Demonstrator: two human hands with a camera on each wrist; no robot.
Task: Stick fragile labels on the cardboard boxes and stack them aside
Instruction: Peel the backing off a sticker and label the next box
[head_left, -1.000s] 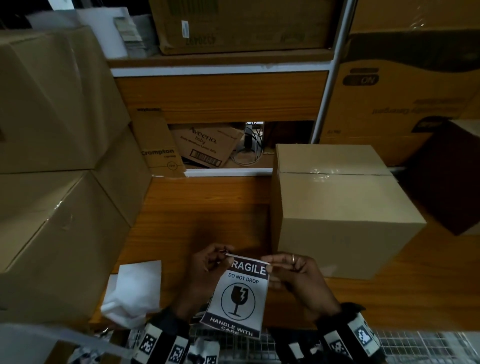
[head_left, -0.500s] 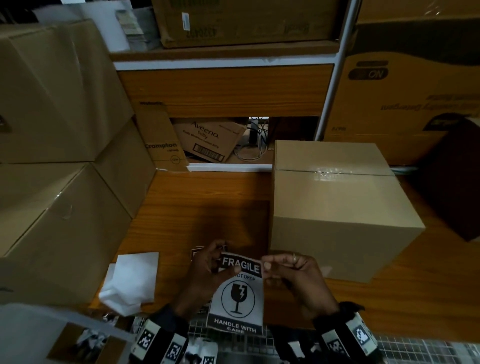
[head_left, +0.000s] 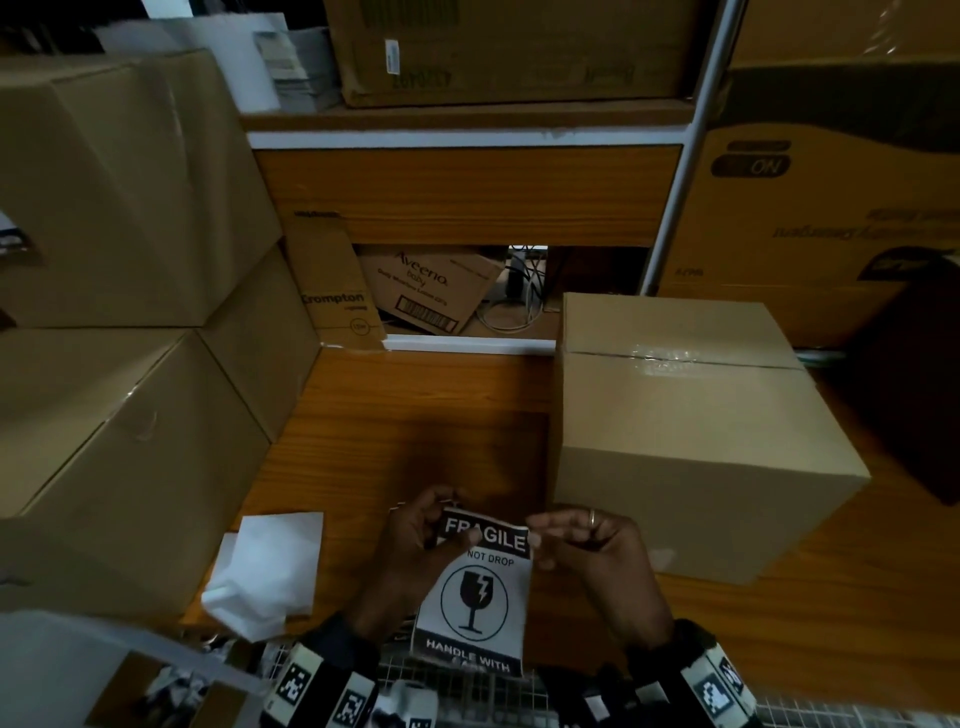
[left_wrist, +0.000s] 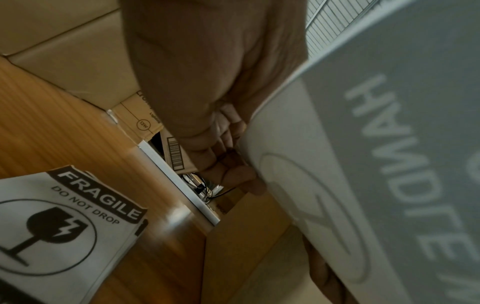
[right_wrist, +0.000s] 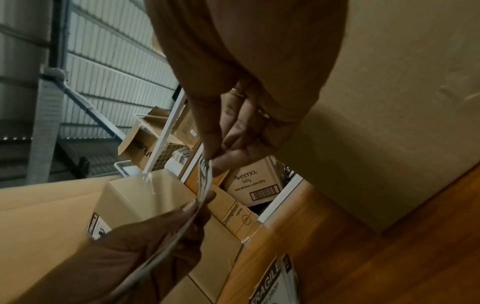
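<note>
Held label (head_left: 480, 587) reads "FRAGILE, DO NOT DROP"; rear cartons say Crompton (head_left: 335, 291), Aveeno (head_left: 423, 283).

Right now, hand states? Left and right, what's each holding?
Left hand: closed, pinching the top left corner of the fragile label.
Right hand: closed, pinching the label's top right corner.

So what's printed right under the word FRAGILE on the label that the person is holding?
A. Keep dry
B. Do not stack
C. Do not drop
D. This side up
C: on the label, pinched at its top by the left hand and the right hand, "NOT DROP" shows under FRAGILE, and the spare label on the table reads "DO NOT DROP" in full.
</note>
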